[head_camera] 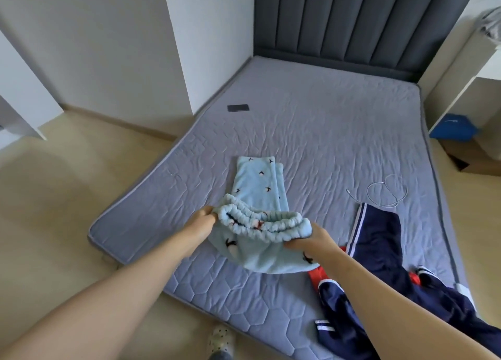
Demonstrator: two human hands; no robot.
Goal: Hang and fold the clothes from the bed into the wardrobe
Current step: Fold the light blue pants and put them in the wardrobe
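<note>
In the head view, the person stands at the side of the bed (311,121) and holds a pair of light blue fluffy pants (257,197). The left hand (202,225) pinches one end of the stretchy waistband (260,224). The right hand (315,240) grips the other end. Both hands are closed on the cloth, and the waistband is pulled out between them, running from left to right just in front of the person.

The pants lie the long way, pointing away from the hands toward the dark headboard (360,20). The legs rest flat on the gray mattress, one on top of the other, with the leg ends at the far side. The top part near the hands is lifted a little and sags like a bag. Both hands are about as near to the pants as each other, one at each side. So the next fold probably has to go along that long line, bringing the waist toward the leg ends.

The pants look soft and thick, with small dark and white pictures on them, too small to make out.

Just to the right lies a dark blue jacket (379,251) with white stripes and some red, in a heap. It touches the pants' lower right edge. A white cable (386,190) lies farther back, and a dark phone (238,108) sits near the left edge, well apart.
</note>
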